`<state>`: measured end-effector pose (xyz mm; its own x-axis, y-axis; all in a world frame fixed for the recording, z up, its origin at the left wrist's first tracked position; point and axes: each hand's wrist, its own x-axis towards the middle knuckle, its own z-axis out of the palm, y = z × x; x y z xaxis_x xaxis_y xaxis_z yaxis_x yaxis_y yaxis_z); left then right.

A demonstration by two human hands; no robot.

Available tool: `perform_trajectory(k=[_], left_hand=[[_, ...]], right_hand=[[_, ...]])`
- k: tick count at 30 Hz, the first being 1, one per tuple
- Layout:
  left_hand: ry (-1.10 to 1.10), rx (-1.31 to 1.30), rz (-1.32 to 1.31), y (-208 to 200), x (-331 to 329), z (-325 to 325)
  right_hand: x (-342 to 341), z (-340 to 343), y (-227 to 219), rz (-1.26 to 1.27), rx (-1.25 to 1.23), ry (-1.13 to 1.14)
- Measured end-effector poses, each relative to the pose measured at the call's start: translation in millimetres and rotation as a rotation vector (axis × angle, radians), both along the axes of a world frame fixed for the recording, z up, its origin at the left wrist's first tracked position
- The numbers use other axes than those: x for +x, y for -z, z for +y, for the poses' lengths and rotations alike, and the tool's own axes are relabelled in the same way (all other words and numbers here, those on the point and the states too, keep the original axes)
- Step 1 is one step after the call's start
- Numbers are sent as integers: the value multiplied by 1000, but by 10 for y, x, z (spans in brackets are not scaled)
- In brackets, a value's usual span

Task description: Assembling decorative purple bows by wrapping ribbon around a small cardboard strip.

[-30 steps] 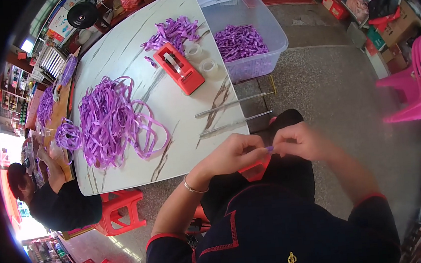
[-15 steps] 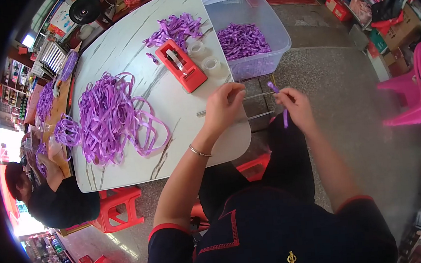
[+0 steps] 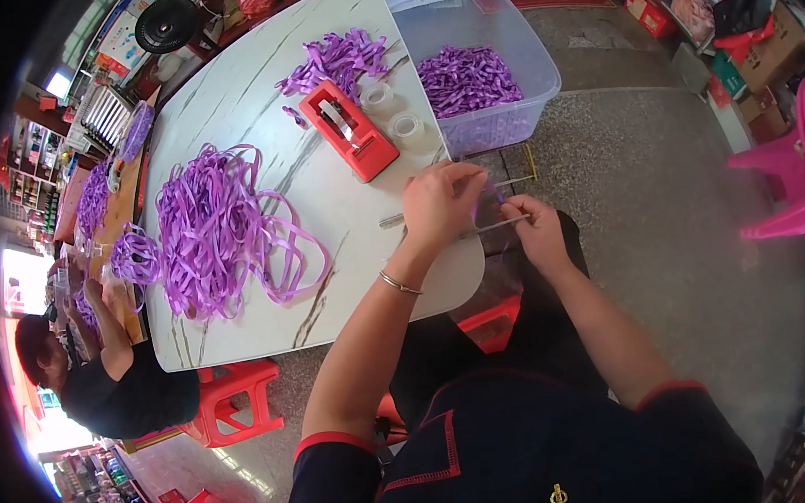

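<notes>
Two thin metal rods [image 3: 502,224] stick out past the right edge of the white marbled table [image 3: 345,246]. Between my hands a strip of purple ribbon [image 3: 498,194], blurred, is at the rods. My left hand [image 3: 438,203] pinches at the ribbon over the table edge; its fingertips are partly hidden. Lower and to the right, my right hand [image 3: 538,233] has its thumb and forefinger closed by the end of the nearer rod, on the ribbon. A large heap of purple ribbon loops [image 3: 203,234] lies on the table to the left.
A red tape dispenser [image 3: 350,131], clear tape rolls [image 3: 406,126] and a small pile of purple ribbon pieces [image 3: 340,60] are at the table's far side. Beyond its right edge stands a clear plastic bin [image 3: 497,126] holding ribbon pieces. Another person [image 3: 110,378] sits at left.
My right hand has moved left and slightly down, bringing the purple ribbon from beyond the rod ends to between my hands. My left hand has shifted slightly right and down.
</notes>
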<state>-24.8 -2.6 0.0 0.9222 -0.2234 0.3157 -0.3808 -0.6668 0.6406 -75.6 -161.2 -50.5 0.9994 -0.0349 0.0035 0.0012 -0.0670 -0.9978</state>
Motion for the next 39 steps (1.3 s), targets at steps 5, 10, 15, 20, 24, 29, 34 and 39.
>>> perform_trajectory(k=[5,10,15,20,24,29,34,39], left_hand=[[34,75,-31,22,5,-7],[8,162,125,-57,-7,-45],[22,188,167,-30,25,-46],[22,201,182,-29,26,-50],[8,190,166,36,42,-16],[29,245,176,-58,8,-62],[29,243,216,-62,-2,-55],[40,247,226,-57,21,-43]], right_hand=[[-62,118,84,14,55,34],[-274,72,5,144,-103,33],[-868,-94,41,76,1,12],[-1597,-284,-198,80,-120,-91],[-2039,-454,-345,-62,-356,-157],[-2327,-606,-458,-242,-439,-201],[-2333,-592,-488,-335,-451,-196],[-2424,-559,-431,-137,-353,-230]])
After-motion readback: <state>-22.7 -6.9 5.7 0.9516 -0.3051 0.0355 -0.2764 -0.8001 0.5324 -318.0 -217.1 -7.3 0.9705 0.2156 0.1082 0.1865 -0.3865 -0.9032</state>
